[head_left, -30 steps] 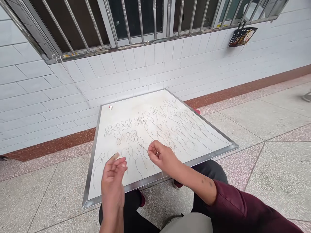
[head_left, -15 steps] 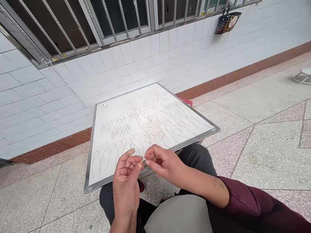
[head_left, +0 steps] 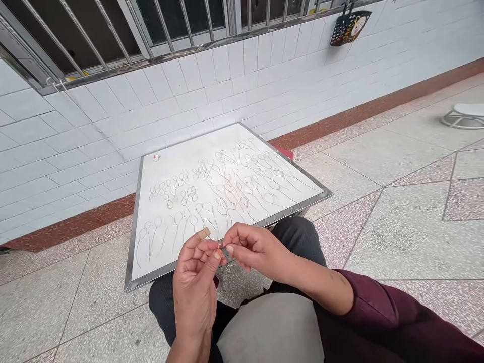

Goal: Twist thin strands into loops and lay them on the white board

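My left hand [head_left: 196,285] is closed in a pinch, thumb against index finger, on a thin wire [head_left: 220,245] just in front of the table's near edge. A tan bandage [head_left: 203,233] wraps one of its fingertips. Close beside it, my right hand [head_left: 260,252] pinches the same wire between thumb and fingertips; the two sets of fingertips almost touch. Part of the wire curves up beyond the fingers, and what lies inside the pinch is hidden. Many looped wire pieces [head_left: 186,216] lie on the white tabletop, some with long tails, others bent into figure-eights [head_left: 192,194].
The white metal-edged table [head_left: 189,143] stands against a tiled wall [head_left: 212,75] below a barred window. A small red-and-white item [head_left: 156,158] sits at its far left corner. A dark basket [head_left: 350,27] hangs on the wall; a white stool [head_left: 471,115] stands at right.
The fingertips of my right hand have come closer to those of my left. The camera view has shifted slightly; the wires on the table look unchanged.
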The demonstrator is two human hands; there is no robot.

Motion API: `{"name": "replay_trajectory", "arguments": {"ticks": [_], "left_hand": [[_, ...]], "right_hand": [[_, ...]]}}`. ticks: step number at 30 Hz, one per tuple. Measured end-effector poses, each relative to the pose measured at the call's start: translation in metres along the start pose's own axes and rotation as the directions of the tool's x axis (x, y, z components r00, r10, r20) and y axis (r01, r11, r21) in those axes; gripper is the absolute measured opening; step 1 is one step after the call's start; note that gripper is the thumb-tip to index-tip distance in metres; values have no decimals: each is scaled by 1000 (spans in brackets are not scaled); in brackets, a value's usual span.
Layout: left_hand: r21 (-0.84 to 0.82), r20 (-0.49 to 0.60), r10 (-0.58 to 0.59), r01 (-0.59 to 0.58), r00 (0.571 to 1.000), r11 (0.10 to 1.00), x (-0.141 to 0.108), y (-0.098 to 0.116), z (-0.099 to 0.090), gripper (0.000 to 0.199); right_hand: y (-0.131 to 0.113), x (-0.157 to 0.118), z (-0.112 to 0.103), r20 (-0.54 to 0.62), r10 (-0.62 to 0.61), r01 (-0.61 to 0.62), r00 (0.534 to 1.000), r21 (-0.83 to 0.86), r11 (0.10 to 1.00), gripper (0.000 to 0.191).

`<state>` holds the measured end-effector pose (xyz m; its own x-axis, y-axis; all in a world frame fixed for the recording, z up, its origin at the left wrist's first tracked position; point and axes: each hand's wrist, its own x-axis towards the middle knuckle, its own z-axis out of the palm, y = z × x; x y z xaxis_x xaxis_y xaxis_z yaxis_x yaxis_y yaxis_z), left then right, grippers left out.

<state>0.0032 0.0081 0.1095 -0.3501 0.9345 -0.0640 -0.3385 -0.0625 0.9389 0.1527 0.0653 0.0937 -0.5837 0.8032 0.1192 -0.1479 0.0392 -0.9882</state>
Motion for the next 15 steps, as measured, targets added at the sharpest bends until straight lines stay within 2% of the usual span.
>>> {"name": "replay_trajectory", "arguments": {"ticks": [3, 6, 11, 15], "left_hand": [[-7, -10, 0, 0, 1000, 1000, 0, -2, 0, 44], [-9, -34, 5, -5, 999, 1000, 0, -4, 1, 45], [-8, -46, 14, -14, 999, 1000, 2, -4, 2, 41], [-4, -31, 16, -16, 999, 1000, 3, -4, 1, 40]], "right_hand": [[2, 1, 0, -9, -28, 27, 1000, -42, 999, 7], [2, 1, 1, -49, -134, 125, 990, -159, 979, 5], [4, -2, 0, -79, -289, 234, 954, -411, 881, 3], [7, -3, 0, -68, -394, 311, 917, -499, 809, 3]]}}
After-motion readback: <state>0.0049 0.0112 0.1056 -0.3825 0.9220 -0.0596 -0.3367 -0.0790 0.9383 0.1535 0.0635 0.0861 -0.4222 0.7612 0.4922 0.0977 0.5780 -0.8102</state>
